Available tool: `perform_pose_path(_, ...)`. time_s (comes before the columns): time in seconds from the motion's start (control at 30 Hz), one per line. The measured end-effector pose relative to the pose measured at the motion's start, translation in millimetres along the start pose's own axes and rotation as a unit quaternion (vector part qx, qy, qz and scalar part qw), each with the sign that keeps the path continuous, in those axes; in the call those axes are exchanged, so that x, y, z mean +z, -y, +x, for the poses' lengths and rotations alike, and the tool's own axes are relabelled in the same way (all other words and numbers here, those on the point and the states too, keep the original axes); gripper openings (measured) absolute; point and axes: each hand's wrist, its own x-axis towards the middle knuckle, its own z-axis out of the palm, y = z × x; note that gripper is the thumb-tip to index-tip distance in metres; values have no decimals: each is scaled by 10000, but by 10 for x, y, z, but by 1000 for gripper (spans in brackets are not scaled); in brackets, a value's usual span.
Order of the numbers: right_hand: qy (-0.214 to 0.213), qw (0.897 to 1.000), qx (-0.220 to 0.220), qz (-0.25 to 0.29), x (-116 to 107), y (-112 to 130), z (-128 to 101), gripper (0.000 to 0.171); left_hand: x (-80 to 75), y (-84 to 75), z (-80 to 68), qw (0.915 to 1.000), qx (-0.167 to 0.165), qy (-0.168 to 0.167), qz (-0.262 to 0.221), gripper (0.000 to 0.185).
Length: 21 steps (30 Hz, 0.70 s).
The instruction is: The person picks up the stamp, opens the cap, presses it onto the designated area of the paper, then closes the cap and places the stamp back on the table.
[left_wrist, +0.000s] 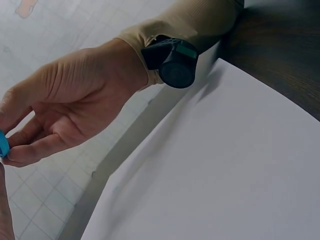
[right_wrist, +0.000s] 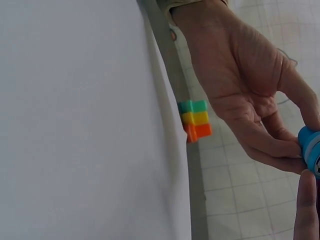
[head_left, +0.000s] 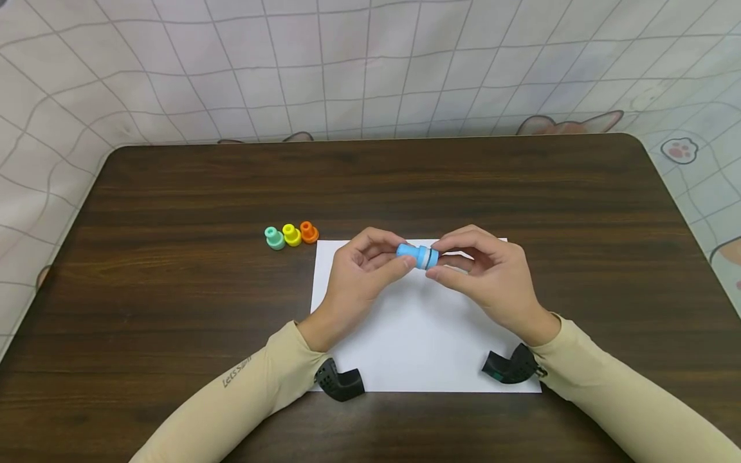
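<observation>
Above a white sheet of paper (head_left: pixel 417 341), both hands meet at a small blue toy stamp (head_left: pixel 410 251), lying sideways with a pale band and a dark line near its right end. My left hand (head_left: pixel 361 273) pinches the narrower left end between thumb and fingers. From the other side, the thumb and fingers of my right hand (head_left: pixel 494 273) grip the wider right end. The right wrist view shows the left hand on the stamp (right_wrist: pixel 306 142), cut off by the frame's edge; the left wrist view shows the right hand (left_wrist: pixel 75 100) and only a sliver of blue.
Left of the paper's far corner stand a green stamp (head_left: pixel 274 239), a yellow stamp (head_left: pixel 292 236) and an orange stamp (head_left: pixel 309 233), side by side on the dark wooden table (head_left: pixel 173 276). A grid-patterned cloth (head_left: pixel 347 71) hangs behind. Black cameras (head_left: pixel 340 381) sit at both wrists.
</observation>
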Motion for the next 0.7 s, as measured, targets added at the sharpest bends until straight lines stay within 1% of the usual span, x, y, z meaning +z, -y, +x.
perform_pose_path(0.33, 31, 9999, 35, -134, 8, -14, -7, 37, -6, 22, -9, 10000, 3, 45, -55, 24)
perform_pose_path(0.7, 39, 9997, 5, -253, 19, -25, -14, 36, -7, 38, -12, 10000, 13, 84, 15, 25)
